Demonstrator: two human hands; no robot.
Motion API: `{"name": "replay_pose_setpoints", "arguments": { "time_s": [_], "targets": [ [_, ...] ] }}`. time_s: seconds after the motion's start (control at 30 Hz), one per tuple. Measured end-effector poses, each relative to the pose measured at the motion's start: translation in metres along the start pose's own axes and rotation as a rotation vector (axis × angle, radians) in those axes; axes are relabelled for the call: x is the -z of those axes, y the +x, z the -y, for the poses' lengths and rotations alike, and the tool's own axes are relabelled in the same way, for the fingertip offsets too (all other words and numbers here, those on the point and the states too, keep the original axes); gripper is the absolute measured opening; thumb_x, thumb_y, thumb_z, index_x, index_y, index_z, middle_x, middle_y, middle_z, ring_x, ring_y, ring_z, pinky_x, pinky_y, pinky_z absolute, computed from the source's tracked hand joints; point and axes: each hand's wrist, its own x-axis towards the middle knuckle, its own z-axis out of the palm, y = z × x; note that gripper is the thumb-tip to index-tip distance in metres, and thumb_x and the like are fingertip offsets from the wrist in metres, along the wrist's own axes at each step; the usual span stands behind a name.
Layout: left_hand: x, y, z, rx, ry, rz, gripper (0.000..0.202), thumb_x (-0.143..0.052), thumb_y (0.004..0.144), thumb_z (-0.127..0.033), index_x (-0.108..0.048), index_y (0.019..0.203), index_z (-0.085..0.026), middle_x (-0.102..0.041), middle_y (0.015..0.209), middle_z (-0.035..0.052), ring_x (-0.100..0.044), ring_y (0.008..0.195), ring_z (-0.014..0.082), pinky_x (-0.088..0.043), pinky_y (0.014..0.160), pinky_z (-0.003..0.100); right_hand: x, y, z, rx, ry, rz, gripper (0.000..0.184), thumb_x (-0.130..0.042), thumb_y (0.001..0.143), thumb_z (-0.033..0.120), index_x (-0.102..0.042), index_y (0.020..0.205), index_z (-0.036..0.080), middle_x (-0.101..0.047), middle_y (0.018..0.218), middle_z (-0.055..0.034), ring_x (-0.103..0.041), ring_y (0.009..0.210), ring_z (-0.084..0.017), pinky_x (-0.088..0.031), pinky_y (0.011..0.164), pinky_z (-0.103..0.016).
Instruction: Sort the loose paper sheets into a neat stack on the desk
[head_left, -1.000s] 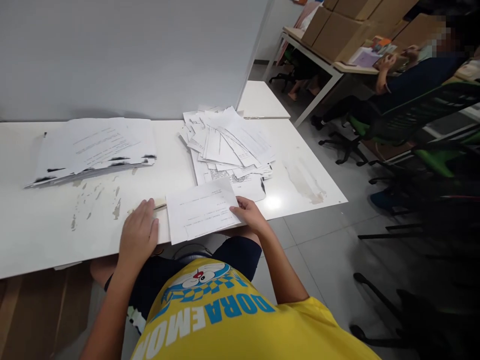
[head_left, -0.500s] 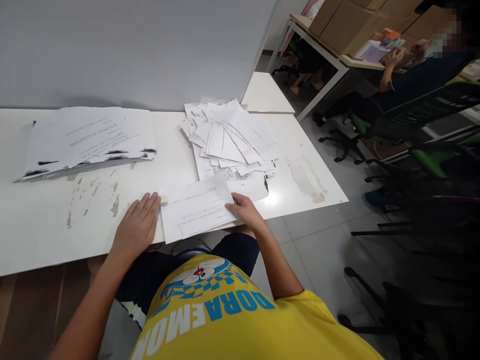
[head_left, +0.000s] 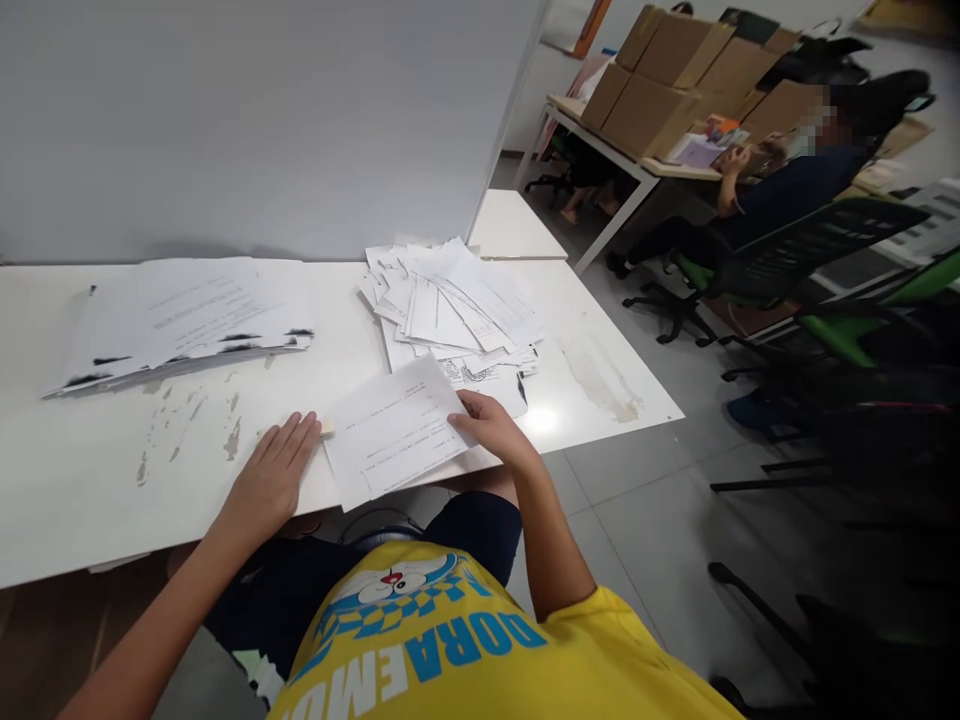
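Observation:
My right hand (head_left: 491, 428) pinches the right edge of a printed sheet of paper (head_left: 397, 430), thumb on top. The sheet lies at the table's front edge, and its near corner hangs over. My left hand (head_left: 274, 475) rests flat on the table to the left of the sheet, fingers stretched out. A small cream-coloured piece (head_left: 327, 429) pokes out beside its fingertips at the sheet's left edge; the rest is hidden under the fingers. Beyond the sheet is a loose, fanned pile of papers (head_left: 457, 305). A neater stack of printed sheets (head_left: 202, 310) with black-smudged edges lies at the left.
A grey partition panel (head_left: 255, 120) stands along the back of the white table (head_left: 202, 470). Brown stains (head_left: 600, 375) mark its right end. At the upper right, a person (head_left: 795, 180) sits at another table with cardboard boxes (head_left: 660, 80). Office chairs (head_left: 832, 240) stand along the right.
The sheet has turned a little, its near edge now slanting more. My right hand still holds it, and my left hand stays flat beside it. The camera view has tilted up slightly.

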Motion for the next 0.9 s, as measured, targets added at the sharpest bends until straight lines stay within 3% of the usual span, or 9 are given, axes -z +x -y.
{"name": "replay_pose_setpoints", "arguments": {
  "time_s": [0.13, 0.27, 0.37, 0.5, 0.6, 0.67, 0.77, 0.83, 0.9],
  "targets": [
    [0.002, -0.004, -0.006, 0.029, 0.064, -0.104, 0.075, -0.036, 0.087, -0.008, -0.014, 0.159, -0.010, -0.031, 0.161, 0.0172, -0.020, 0.153, 0.0300, -0.022, 0.123, 0.050, 0.018, 0.004, 0.039, 0.097, -0.013, -0.134, 0.029, -0.060, 0.077, 0.032, -0.069, 0.101, 0.020, -0.070, 0.095, -0.0033, -0.063, 0.090, -0.024, -0.048, 0.079, -0.035],
    [0.002, -0.004, -0.011, 0.130, 0.093, -0.148, 0.082, -0.042, 0.086, -0.010, -0.006, 0.159, -0.008, -0.026, 0.162, 0.0203, -0.017, 0.153, 0.0320, -0.025, 0.123, 0.053, 0.003, 0.062, 0.084, 0.257, 0.077, -0.208, 0.026, -0.060, 0.074, 0.031, -0.066, 0.097, 0.019, -0.066, 0.085, -0.0006, -0.060, 0.080, -0.020, -0.047, 0.073, -0.033],
    [0.001, -0.005, -0.010, 0.196, 0.081, -0.163, 0.083, -0.044, 0.086, -0.010, -0.006, 0.159, -0.010, -0.033, 0.160, 0.0203, -0.019, 0.153, 0.0331, -0.027, 0.122, 0.055, -0.044, 0.136, 0.112, 0.346, 0.148, -0.109, 0.022, -0.058, 0.073, 0.027, -0.063, 0.093, 0.018, -0.065, 0.086, -0.0003, -0.059, 0.082, -0.020, -0.048, 0.075, -0.032],
    [-0.002, -0.008, -0.005, 0.235, 0.060, -0.177, 0.081, -0.043, 0.087, -0.010, -0.008, 0.160, -0.014, -0.043, 0.154, 0.0179, -0.026, 0.151, 0.0328, -0.032, 0.119, 0.054, -0.133, 0.216, 0.139, 0.239, 0.024, 0.026, 0.015, -0.058, 0.077, 0.019, -0.061, 0.092, 0.019, -0.067, 0.092, -0.0017, -0.062, 0.090, -0.020, -0.051, 0.085, -0.035],
    [-0.004, -0.011, 0.000, 0.218, 0.045, -0.174, 0.079, -0.042, 0.088, -0.011, -0.010, 0.160, -0.017, -0.046, 0.152, 0.0161, -0.031, 0.149, 0.0322, -0.036, 0.117, 0.052, -0.187, 0.241, 0.147, 0.214, -0.058, 0.052, 0.010, -0.068, 0.077, 0.024, -0.062, 0.085, 0.022, -0.068, 0.093, -0.0050, -0.064, 0.097, -0.026, -0.052, 0.090, -0.044],
    [-0.004, -0.012, 0.002, 0.205, 0.041, -0.177, 0.078, -0.042, 0.088, -0.011, -0.011, 0.160, -0.019, -0.048, 0.151, 0.0149, -0.034, 0.147, 0.0319, -0.038, 0.116, 0.052, -0.202, 0.244, 0.148, 0.207, -0.095, 0.036, 0.015, -0.072, 0.078, 0.027, -0.065, 0.090, 0.022, -0.068, 0.105, -0.0088, -0.062, 0.108, -0.031, -0.049, 0.095, -0.049],
    [-0.005, -0.014, 0.004, 0.222, 0.045, -0.198, 0.077, -0.042, 0.089, -0.013, -0.013, 0.160, -0.018, -0.050, 0.149, 0.0150, -0.037, 0.146, 0.0322, -0.040, 0.115, 0.052, -0.178, 0.240, 0.140, 0.297, -0.175, -0.008, 0.027, -0.070, 0.083, 0.030, -0.065, 0.108, 0.021, -0.064, 0.128, -0.0108, -0.056, 0.124, -0.030, -0.046, 0.105, -0.047],
    [-0.005, -0.013, 0.006, 0.231, 0.040, -0.205, 0.075, -0.043, 0.090, -0.016, -0.015, 0.159, -0.018, -0.050, 0.148, 0.0157, -0.038, 0.145, 0.0327, -0.041, 0.114, 0.052, -0.128, 0.237, 0.127, 0.409, -0.258, -0.059, 0.032, -0.064, 0.088, 0.031, -0.063, 0.118, 0.020, -0.059, 0.138, -0.0091, -0.052, 0.131, -0.025, -0.040, 0.112, -0.042],
    [-0.006, -0.012, 0.008, 0.229, 0.021, -0.196, 0.074, -0.043, 0.090, -0.018, -0.016, 0.159, -0.019, -0.049, 0.149, 0.0159, -0.038, 0.145, 0.0334, -0.042, 0.113, 0.052, -0.061, 0.233, 0.107, 0.421, -0.322, -0.140, 0.036, -0.059, 0.090, 0.026, -0.060, 0.125, 0.016, -0.055, 0.143, -0.0112, -0.045, 0.138, -0.025, -0.030, 0.119, -0.042]
  ]
}}
